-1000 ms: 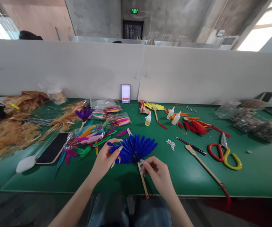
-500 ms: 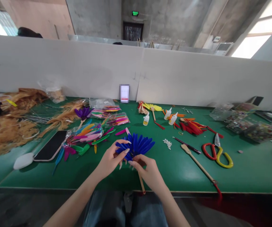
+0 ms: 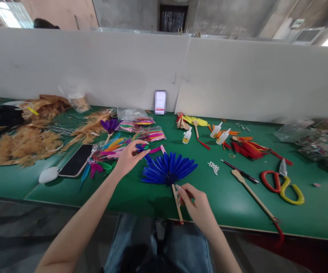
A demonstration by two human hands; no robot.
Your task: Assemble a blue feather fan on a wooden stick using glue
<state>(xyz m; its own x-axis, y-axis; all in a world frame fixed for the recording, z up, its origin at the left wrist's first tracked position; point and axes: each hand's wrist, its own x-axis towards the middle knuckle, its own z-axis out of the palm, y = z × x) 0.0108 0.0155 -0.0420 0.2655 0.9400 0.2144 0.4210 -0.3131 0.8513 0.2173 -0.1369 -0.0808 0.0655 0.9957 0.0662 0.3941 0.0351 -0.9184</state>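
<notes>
A blue feather fan (image 3: 171, 167) lies spread near the table's front edge, its thin wooden handle (image 3: 177, 206) pointing toward me. My right hand (image 3: 194, 201) has its curled fingers at the upper part of this handle, thumb tip against it. Up and to the left of the fan is my left hand (image 3: 131, 157), thumb and forefinger bent around a bit of blue feather (image 3: 140, 148). Whether that feather belongs to the fan I cannot tell. Colourful feathers (image 3: 114, 146) in clear bags lie behind my left hand.
To the right are white beads (image 3: 213, 167), a tweezer-like dark tool (image 3: 240, 172), a wooden stick (image 3: 253, 195) with red tassel, and scissors (image 3: 283, 182). Glue bottles (image 3: 186, 135) stand farther back. A phone (image 3: 75, 161) and brown fibres (image 3: 24, 148) lie left.
My left hand has moved off the fan's base, up and left. My right hand has slid down from the feathers to the handle. The fan now shows fully spread. The view has tilted down.
</notes>
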